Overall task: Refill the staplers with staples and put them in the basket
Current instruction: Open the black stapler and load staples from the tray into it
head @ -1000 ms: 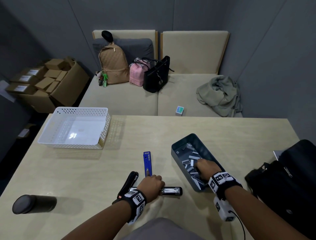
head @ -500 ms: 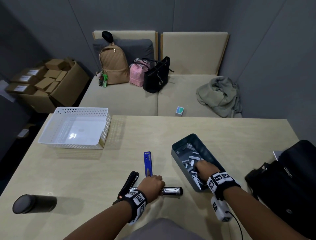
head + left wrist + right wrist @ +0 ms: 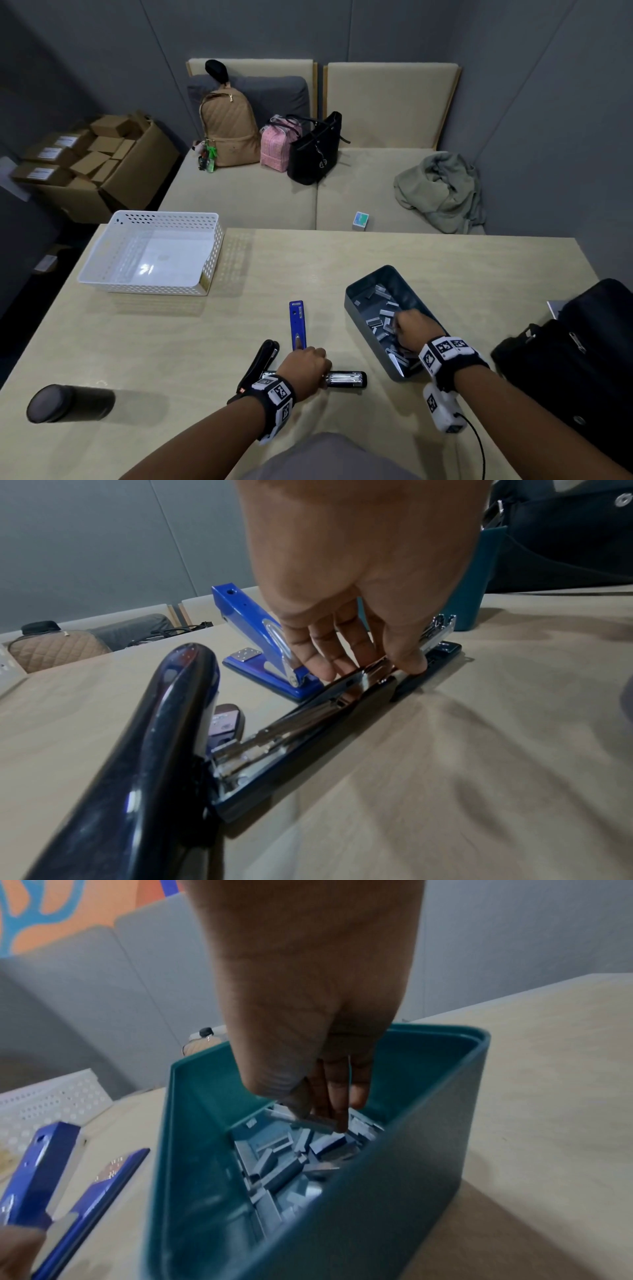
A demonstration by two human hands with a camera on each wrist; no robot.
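A black stapler (image 3: 346, 379) lies opened flat near the table's front edge, its lid (image 3: 154, 750) swung back toward me. My left hand (image 3: 373, 666) grips its metal magazine (image 3: 308, 718), thumb on one side and fingers on the other. A blue stapler (image 3: 297, 323) lies just beyond that hand. My right hand (image 3: 325, 1118) reaches down into the teal box (image 3: 342, 1042) of loose staple strips (image 3: 284, 1158) and pinches one strip. The white perforated basket (image 3: 150, 253) stands empty at the far left.
A black bottle (image 3: 68, 402) lies on its side at the front left. A black bag (image 3: 582, 359) fills the table's right edge. Beyond the table is a sofa with bags and a green cloth.
My right hand has shifted slightly among the staples in the box. The left hand and both staplers have stayed put.
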